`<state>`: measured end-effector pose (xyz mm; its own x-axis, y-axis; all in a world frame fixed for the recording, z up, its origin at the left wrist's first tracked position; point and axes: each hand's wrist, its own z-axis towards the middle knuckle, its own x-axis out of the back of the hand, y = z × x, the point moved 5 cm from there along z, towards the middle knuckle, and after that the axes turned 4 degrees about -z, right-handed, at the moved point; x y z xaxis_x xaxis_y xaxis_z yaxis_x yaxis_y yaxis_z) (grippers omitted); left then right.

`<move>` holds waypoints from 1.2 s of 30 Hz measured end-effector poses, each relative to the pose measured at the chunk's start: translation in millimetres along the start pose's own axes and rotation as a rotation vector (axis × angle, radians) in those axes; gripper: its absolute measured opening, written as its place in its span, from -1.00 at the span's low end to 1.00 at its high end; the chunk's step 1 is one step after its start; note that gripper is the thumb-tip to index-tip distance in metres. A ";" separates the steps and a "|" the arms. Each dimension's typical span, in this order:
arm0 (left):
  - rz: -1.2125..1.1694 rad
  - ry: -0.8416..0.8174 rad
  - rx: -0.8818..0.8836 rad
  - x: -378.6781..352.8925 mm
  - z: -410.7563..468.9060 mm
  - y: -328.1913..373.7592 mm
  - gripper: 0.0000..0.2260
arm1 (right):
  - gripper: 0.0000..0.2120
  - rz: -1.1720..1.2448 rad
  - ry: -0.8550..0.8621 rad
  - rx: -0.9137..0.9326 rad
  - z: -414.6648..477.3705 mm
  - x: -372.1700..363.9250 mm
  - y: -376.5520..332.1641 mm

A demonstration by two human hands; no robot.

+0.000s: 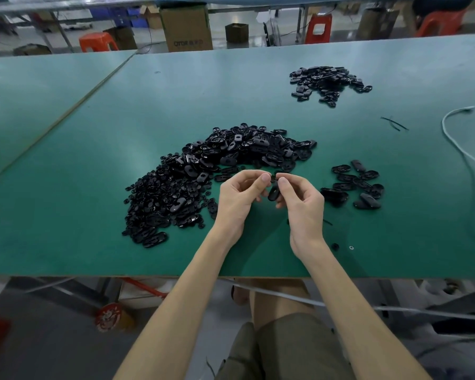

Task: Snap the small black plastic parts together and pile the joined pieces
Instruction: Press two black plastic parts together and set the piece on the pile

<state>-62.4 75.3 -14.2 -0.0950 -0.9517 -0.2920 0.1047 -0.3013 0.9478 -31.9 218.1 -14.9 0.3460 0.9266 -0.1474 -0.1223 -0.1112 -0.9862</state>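
Above the green table (93, 165), near its front edge, my left hand (237, 197) and my right hand (299, 201) meet with curled fingers. Between them they pinch a small black oval plastic part (273, 192), thumbs nearly touching over it. A big heap of loose black parts (203, 174) lies just left of and behind my hands. To the right sits a small group of black oval pieces (354, 185). Farther back on the right lies another pile of black pieces (327, 82).
A white cable (461, 149) snakes along the table's right side. Thin black strips (394, 123) lie near it, and two tiny bits (343, 246) sit by my right wrist. Cardboard boxes (185, 28) and red stools (317, 28) stand beyond the far edge.
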 end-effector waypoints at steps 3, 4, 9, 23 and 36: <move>-0.017 -0.007 -0.010 -0.5 0.0 -1.1 -0.91 | -0.91 0.004 0.005 -0.004 0.0 0.1 -0.4; -0.016 -0.010 -0.015 -0.6 -0.1 -1.3 -0.90 | -0.90 0.003 0.006 -0.005 0.0 0.1 -0.4; 0.006 -0.023 -0.041 -1.5 -0.3 -0.2 -0.88 | -0.90 -0.004 0.012 -0.013 0.0 0.5 -0.1; 0.091 -0.016 -0.038 -2.5 -1.0 0.5 -0.86 | -0.90 0.005 0.014 -0.019 0.7 0.5 2.0; 0.064 0.007 -0.059 -2.2 -3.2 4.9 -0.95 | -0.92 -0.001 0.030 -0.016 -0.2 0.7 -0.7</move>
<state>-58.6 75.7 -9.3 -0.0795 -0.9694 -0.2321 0.1685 -0.2426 0.9554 -31.4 218.8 -14.4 0.3738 0.9155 -0.1487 -0.1073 -0.1166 -0.9874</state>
